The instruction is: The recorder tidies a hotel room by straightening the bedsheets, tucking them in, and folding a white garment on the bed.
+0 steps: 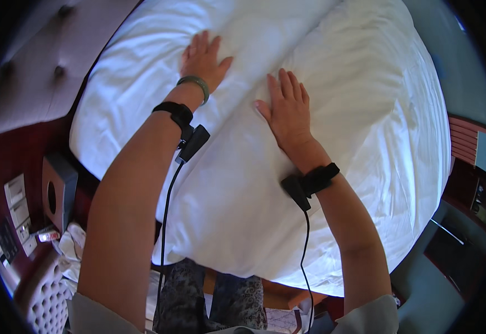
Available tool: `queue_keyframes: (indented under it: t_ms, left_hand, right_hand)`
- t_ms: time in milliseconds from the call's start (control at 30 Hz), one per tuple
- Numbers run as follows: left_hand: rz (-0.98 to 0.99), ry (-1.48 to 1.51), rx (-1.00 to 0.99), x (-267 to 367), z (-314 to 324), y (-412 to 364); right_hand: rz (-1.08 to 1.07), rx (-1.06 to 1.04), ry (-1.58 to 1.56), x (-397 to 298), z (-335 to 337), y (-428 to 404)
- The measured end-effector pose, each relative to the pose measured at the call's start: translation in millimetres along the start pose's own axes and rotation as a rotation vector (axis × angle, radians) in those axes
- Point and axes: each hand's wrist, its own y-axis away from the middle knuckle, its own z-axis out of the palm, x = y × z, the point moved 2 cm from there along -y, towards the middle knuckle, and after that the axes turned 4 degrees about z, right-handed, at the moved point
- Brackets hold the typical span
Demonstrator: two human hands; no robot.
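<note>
A bed spread with white bedding fills the middle of the view, its white duvet (222,208) covering the near part and the right side. My left hand (203,62) rests palm down with fingers spread on the white bedding toward the headboard side; a green bangle (195,85) circles that wrist. Flat on the duvet, just right of its folded edge, lies my right hand (289,110), thumb apart from the fingers. Neither hand grips anything. Each forearm wears a black strap with a small cabled device, the left one (192,142) and the right one (301,190).
A tufted headboard (38,62) stands at upper left. Below it are a tissue box (57,192), wall switches (19,208) and crumpled white cloth (73,246). Dark furniture (460,250) stands at right. Black cables hang from both wrists past the bed's near edge.
</note>
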Motion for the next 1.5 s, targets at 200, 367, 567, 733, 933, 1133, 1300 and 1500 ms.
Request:
queue_keyframes:
  t_ms: [200, 367, 567, 733, 933, 1133, 1300, 1500]
  left_hand:
    - [0.022, 0.563, -0.324, 17, -72, 165]
    - [-0.194, 0.499, -0.307, 27, -156, 296]
    - [-0.488, 0.531, -0.573, -5, -149, 360]
    - [-0.523, 0.766, -0.315, -29, -147, 387]
    - [-0.654, 1.160, -0.613, -25, -183, 384]
    - [-0.755, 1.094, -0.781, -30, -195, 394]
    - [-0.423, 0.410, -0.678, -36, -203, 405]
    - [-0.103, 0.257, -0.433, 47, -189, 338]
  right_hand:
    - [0.207, 0.012, -0.011, -41, -10, 55]
    - [0.086, -0.083, -0.094, -136, -14, 100]
    - [-0.126, -0.380, -0.294, -217, -20, 216]
    - [-0.097, -0.497, -0.523, -234, -61, 262]
    - [0.852, -0.024, -0.311, -91, -85, 295]
    - [1.347, -0.058, -0.984, -104, -54, 340]
    - [1.332, -0.275, -0.739, -117, -39, 406]
    - [1.233, -0.500, -0.764, -97, -55, 421]
